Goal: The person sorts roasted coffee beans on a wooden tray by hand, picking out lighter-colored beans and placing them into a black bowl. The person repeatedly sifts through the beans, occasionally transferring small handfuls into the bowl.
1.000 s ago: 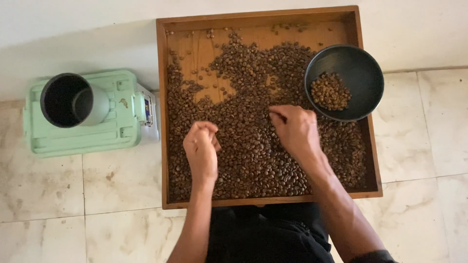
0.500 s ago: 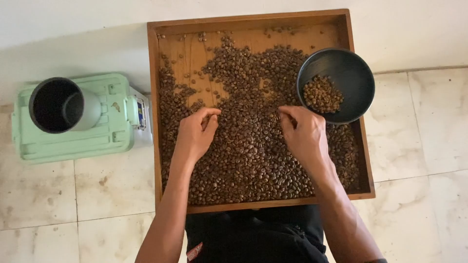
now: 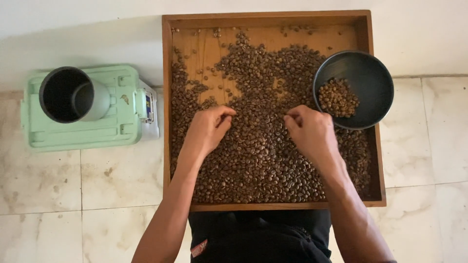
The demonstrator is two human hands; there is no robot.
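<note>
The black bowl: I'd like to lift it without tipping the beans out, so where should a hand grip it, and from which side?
Probably the black bowl is best taken by its rim on the right, where it overhangs the wooden tray. That edge is free of beans, and the right hand is nearest. The beans inside sit low on the left, so keep it level.
</note>
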